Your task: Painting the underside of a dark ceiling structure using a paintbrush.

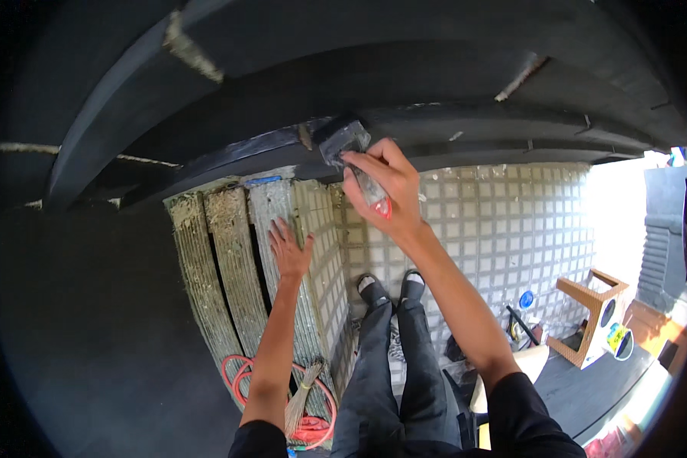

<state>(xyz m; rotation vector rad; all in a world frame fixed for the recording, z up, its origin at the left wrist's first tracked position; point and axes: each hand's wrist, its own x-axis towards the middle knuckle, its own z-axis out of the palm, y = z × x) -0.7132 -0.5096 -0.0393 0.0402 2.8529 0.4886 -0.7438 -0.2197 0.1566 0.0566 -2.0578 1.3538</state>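
My right hand (pixel 389 179) grips a wide flat paintbrush (pixel 343 141) by its handle, which has a red part near the end. The dark bristle end is against the lower edge of the black wall (pixel 252 91), beside a pale bare patch. My left hand (pixel 288 248) lies with fingers spread on the nearest of several worn, ridged grey planks (pixel 275 206) to the left. A small blue strip (pixel 263 180) sits at the far end of that plank.
Pale tiled floor (pixel 473 206) lies around my feet (pixel 393 288). A coiled red hose (pixel 240 374) and a bundle of thin sticks (pixel 304 397) rest by the planks. At right are a brown patterned stand (pixel 588 320), a paint can (pixel 620 341) and a blue lid (pixel 527 298).
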